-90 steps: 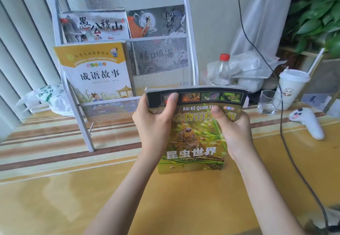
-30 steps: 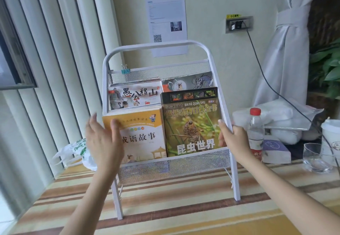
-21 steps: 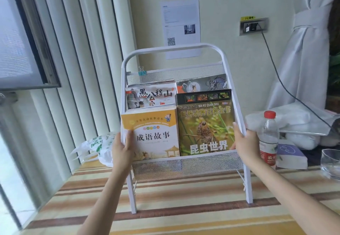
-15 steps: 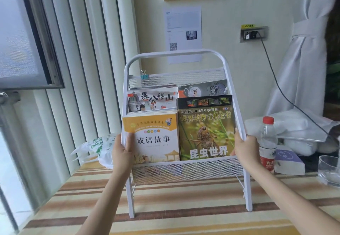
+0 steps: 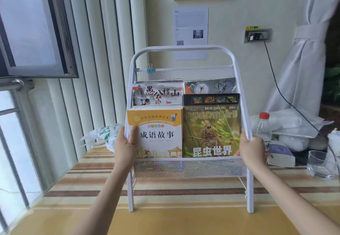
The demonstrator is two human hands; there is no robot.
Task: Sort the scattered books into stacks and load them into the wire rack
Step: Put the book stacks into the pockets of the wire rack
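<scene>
Both bare arms reach out fwd, far from the body, a bit apart. Left hand [image 5: 125, 147] is up w/ fingers curled around the rack's left side bar, thumb lying flat on the front. Right hand [image 5: 252, 149] is at the same height, fingers wrapped around the right side bar. Both wrists look straight.

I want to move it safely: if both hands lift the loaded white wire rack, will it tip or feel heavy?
The wire rack probably feels front-heavy: book stacks fill both tiers. It may tip, since its legs look thin. Gripping both side rails, as the left hand and right hand do, should steady it.
</scene>
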